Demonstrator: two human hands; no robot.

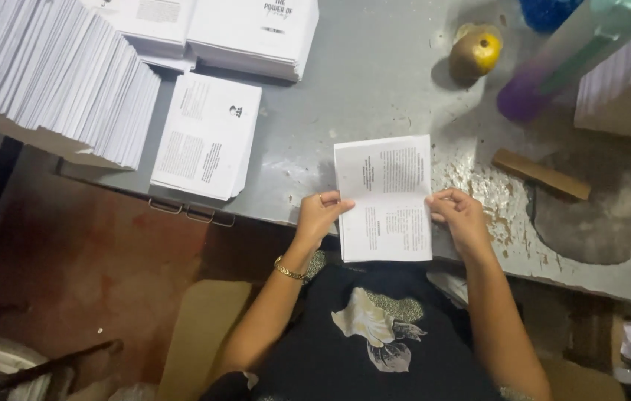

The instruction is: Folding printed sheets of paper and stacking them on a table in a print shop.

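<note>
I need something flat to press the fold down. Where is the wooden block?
In the head view, the wooden block lies on the grey table, right of the printed sheet and beyond the right hand.

Both forearms reaching forward from the body. Left hand (pixel 321 215) curled, fingertips pinching inward, bracelet at the wrist. Right hand (pixel 458 215) likewise pinching, thumb seemingly on top, wrist bent slightly inward.

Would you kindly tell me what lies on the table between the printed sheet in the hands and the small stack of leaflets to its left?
Head view: only bare grey table between sheet and stack.
</note>
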